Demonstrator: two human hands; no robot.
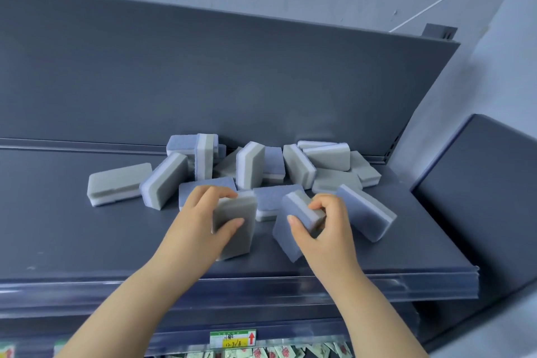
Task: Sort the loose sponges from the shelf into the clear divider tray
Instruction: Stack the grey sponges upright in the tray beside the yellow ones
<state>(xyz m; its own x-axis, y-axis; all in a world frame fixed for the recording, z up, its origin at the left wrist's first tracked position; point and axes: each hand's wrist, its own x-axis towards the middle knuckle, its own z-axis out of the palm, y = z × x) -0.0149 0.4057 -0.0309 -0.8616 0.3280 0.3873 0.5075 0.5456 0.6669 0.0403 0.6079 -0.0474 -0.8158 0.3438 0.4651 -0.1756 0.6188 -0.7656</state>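
While our left hand (203,212) grips one sponge (234,227) and our right hand (322,229) pinches another (293,221) off the shelf (87,241), we judge this the pickup, with the unseen tray next.

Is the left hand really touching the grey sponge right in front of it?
Touching. The head view shows the left hand gripping the rectangular grey-faced foam sponge, with the thumb pressed on its front face and the fingers curled over its top edge.

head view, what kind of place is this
Likely a shop aisle: a dark display shelf piled with identical sponges, a price tag below, packaged goods under it.
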